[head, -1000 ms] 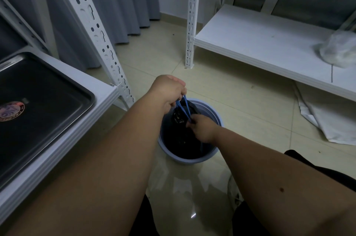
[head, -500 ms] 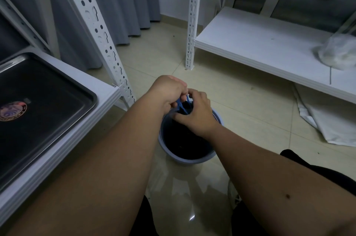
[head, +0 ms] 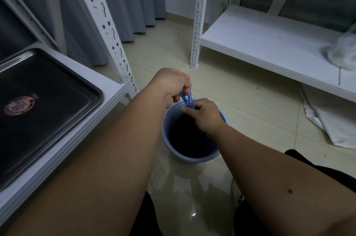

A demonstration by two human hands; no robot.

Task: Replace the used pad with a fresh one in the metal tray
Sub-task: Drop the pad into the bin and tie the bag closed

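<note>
The dark metal tray (head: 48, 130) lies on the white shelf at my left, with a round sticker (head: 19, 105) on its bottom and no pad visible in it. My left hand (head: 169, 85) is shut on blue plastic tongs (head: 186, 99) that point down over a blue bucket (head: 167, 139) with a dark inside. My right hand (head: 204, 116) is over the bucket's mouth, its thumb and fingers pinched at the tongs' tips. What is between the tips is hidden.
A white perforated shelf post (head: 109, 33) rises just left of my left hand, another post (head: 197, 24) behind the bucket. A low white shelf (head: 260, 43) at the right bears a clear plastic bag (head: 342, 53). A white sheet (head: 337, 120) lies on the tiled floor beneath it.
My right hand rose out of the bucket to the tongs near my left hand, then slid down to their tips. My left hand stayed in place.
</note>
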